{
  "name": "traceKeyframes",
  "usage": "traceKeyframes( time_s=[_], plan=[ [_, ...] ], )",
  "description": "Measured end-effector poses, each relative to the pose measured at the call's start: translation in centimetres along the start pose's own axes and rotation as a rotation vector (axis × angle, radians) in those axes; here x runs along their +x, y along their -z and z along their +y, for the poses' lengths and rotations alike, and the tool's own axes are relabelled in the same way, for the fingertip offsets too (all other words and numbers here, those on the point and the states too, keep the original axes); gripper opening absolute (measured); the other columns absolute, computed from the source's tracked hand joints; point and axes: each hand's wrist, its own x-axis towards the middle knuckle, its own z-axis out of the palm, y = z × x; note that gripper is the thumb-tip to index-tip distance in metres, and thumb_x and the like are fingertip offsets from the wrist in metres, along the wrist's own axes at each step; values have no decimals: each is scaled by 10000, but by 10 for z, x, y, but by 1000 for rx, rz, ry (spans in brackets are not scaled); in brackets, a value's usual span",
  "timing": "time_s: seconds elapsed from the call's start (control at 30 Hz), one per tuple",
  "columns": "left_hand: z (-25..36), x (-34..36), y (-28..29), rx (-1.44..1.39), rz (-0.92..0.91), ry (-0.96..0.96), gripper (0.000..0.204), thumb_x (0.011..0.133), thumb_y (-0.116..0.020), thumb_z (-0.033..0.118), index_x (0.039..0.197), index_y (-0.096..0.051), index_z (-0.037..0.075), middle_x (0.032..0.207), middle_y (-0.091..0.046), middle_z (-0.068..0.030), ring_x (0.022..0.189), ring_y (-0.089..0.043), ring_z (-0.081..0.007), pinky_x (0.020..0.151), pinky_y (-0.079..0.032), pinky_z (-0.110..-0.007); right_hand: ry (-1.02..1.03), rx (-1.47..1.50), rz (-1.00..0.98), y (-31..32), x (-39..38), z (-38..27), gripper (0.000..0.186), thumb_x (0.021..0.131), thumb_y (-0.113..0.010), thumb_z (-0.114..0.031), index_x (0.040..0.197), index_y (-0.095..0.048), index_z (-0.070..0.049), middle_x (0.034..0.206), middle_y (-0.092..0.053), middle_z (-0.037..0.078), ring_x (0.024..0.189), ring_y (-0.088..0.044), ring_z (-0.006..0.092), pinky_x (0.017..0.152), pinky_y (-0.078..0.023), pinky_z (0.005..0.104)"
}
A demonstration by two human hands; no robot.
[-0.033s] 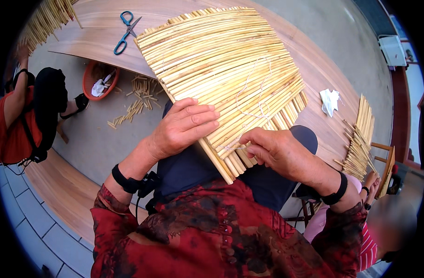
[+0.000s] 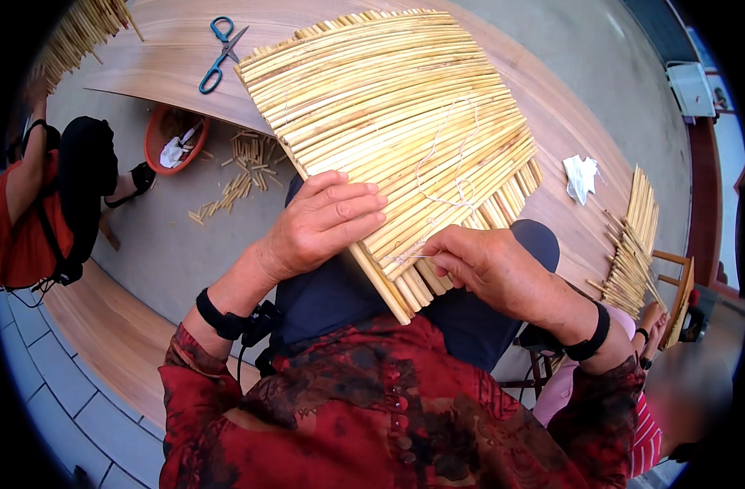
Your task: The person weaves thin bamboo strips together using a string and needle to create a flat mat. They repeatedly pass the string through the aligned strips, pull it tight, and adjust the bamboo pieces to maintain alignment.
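Note:
A mat of straw-coloured reed stalks (image 2: 372, 106) lies tilted across my lap and the table edge, its stalks laid side by side in layers. My left hand (image 2: 327, 218) grips its left edge, fingers pressed together on top; the thumb is hidden. Near the mat's lower corner, my right hand (image 2: 478, 265) pinches a white thread (image 2: 409, 257), which runs taut from the fingertips to the stalks. More of this thread lies in a loose loop on the mat. Whether a needle is between the fingers cannot be made out.
Scissors with blue handles (image 2: 217, 67) lie on the wooden table (image 2: 152, 61). A red basin (image 2: 154, 151) and cut stalk pieces (image 2: 226, 196) are on the floor. White tissue (image 2: 581, 179) and more reed stalks (image 2: 633, 244) lie rightward. Other people sit on both sides.
My right hand has shifted very slightly, and the thread at its fingertips looks a little straighter. The left hand stays where it was on the mat.

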Motion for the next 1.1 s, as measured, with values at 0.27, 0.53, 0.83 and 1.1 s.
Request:
traceKeyframes(
  time_s=[0.27,0.53,0.83,1.1],
  plan=[
    [1,0,-1,-13,4,41,279,800,-658,26,1071,-689,83,1144,-692,-69,1118,-641,-234,998,-424,-391,203,-326,120,1,2,4,93,841,-658,-84,899,-586,-76,726,-525,98,655,-602,307,550,-484,400],
    [1,-3,-5,-17,39,50,277,799,-659,33,1067,-688,96,1144,-694,-63,1107,-646,-233,993,-427,-390,171,-279,78,3,5,-6,117,824,-692,-110,905,-607,-117,690,-524,67,620,-603,274,523,-479,387],
    [1,-4,-8,-38,71,48,269,802,-652,30,1060,-688,98,1141,-693,-72,1096,-649,-232,984,-432,-388,136,-106,69,-8,3,9,238,856,-651,-96,1089,-678,-133,828,-681,110,750,-677,298,618,-531,375],
    [0,-6,-9,-39,74,45,271,796,-652,33,1057,-688,97,1143,-693,-66,1093,-648,-226,983,-432,-381,77,-128,-120,5,7,9,296,885,-632,-92,1173,-676,-145,930,-704,125,841,-682,318,715,-544,379]
  ],
)
